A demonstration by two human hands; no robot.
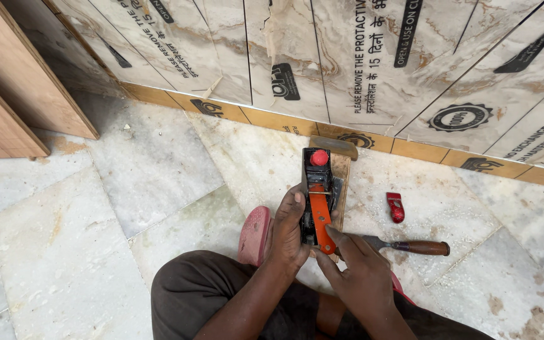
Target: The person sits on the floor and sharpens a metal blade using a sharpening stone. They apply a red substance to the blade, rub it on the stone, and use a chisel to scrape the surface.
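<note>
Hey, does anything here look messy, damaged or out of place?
Wood dust and shavings litter the marble floor around the hand plane, and the wall panels' protective film is torn and peeling. Nothing else stands out.

Your left hand (pixel 289 233) and your right hand (pixel 360 267) are both bare: no gloves, no rings, no watch or band at either wrist. Your forearms are uncovered as far as the bottom edge of the view, so no sleeve shows on either arm. Your nails are cut short, and pale dust sits on your fingers and knuckles. You wear dark brown trousers (pixel 203 296) of plain cloth, creased over the left knee and also dusted pale. On your foot you wear a dull red rubber sandal (pixel 254 234) with a rounded, worn sole edge; a sliver of matching red shows beside your right wrist.
</note>
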